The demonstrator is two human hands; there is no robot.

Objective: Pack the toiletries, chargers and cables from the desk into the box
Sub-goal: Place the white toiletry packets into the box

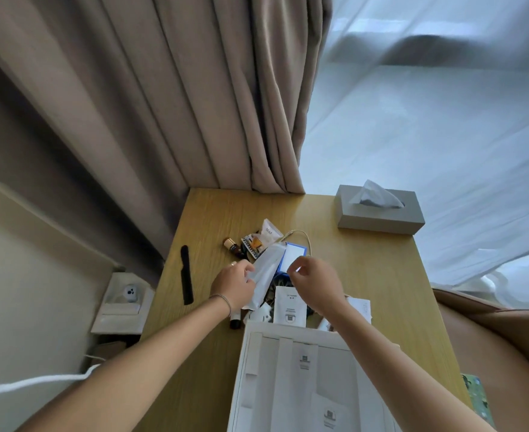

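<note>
White box (291, 385) nearest — left hand (235, 280) grips a silver pouch (266, 272); right hand (314, 280) pinched, contents unclear.

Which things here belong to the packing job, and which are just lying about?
Belonging to the job:
white box
silver tube in left hand
black comb
small brown bottle
cream cable
sachets

Lying about:
grey tissue box
beige curtain
</note>
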